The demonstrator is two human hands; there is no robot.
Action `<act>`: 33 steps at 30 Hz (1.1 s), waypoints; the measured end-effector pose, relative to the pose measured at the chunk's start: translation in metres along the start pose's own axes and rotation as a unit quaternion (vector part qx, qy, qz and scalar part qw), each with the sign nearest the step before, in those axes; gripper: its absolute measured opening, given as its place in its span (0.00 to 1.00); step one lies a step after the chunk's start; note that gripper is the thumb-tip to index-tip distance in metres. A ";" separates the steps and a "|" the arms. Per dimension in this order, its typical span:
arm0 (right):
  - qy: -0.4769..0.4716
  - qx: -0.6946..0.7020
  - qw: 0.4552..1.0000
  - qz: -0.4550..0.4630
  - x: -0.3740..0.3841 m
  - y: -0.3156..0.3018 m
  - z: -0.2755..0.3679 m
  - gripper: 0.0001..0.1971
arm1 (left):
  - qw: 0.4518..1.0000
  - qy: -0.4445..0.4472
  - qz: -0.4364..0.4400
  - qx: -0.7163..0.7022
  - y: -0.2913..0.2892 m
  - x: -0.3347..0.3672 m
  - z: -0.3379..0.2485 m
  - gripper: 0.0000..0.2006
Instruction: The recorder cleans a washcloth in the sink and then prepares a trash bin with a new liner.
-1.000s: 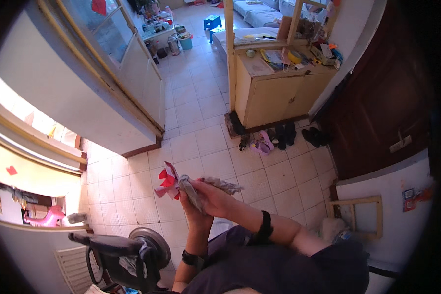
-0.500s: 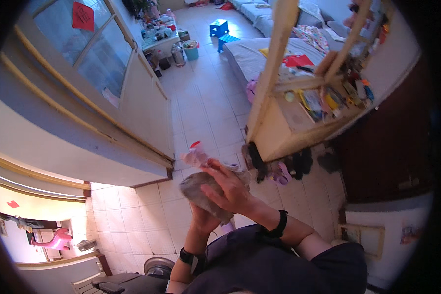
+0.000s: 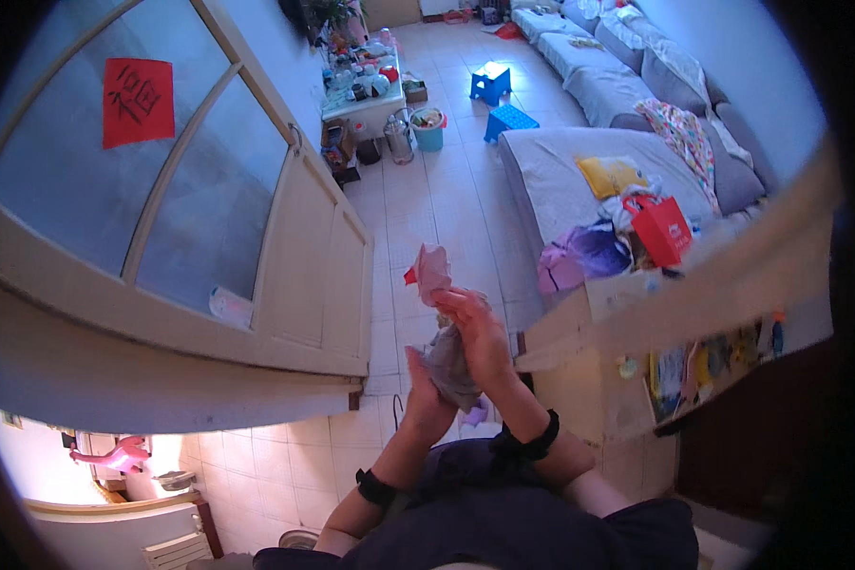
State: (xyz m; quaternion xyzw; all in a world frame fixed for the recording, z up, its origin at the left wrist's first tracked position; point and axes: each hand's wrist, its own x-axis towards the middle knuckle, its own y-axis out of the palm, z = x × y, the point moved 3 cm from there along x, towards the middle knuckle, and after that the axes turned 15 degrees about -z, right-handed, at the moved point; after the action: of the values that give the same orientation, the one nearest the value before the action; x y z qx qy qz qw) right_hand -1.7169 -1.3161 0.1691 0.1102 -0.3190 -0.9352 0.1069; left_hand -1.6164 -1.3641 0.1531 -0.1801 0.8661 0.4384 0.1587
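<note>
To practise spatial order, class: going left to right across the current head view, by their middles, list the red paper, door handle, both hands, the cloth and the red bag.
Red paper, door handle, left hand, cloth, right hand, red bag.

Beyond the left hand (image 3: 429, 403) and the right hand (image 3: 481, 340), I see a passage over the pale square floor tiles (image 3: 437, 204). The cream wooden door with glass panes (image 3: 315, 261) limits it at left, the cream wooden cabinet (image 3: 565, 380) at right. Farther, a turquoise round bucket (image 3: 429, 138) and two blue plastic stools (image 3: 490, 87) make it narrower.
</note>
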 end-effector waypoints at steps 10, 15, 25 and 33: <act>0.276 0.041 0.960 0.013 0.188 0.035 -0.031 0.13 | 0.975 -0.063 -0.007 -0.213 -0.016 0.241 -0.121 0.28; 0.256 -0.079 0.963 0.014 0.292 0.047 -0.029 0.14 | 0.967 -0.138 0.017 -0.212 0.015 0.342 -0.163 0.27; -0.045 -0.321 0.946 0.015 0.479 0.074 -0.027 0.13 | 0.965 -0.162 -0.016 -0.205 0.038 0.531 -0.244 0.28; -0.038 -0.315 0.944 0.091 0.659 0.057 -0.031 0.18 | 0.970 -0.117 -0.074 -0.201 0.071 0.694 -0.269 0.28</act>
State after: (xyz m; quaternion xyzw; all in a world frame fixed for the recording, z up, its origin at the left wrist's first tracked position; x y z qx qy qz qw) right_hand -2.3289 -1.5554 0.0896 0.0054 -0.0207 -0.9778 0.2085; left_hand -2.2940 -1.6640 0.0547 -0.2190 0.7199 0.6088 0.2513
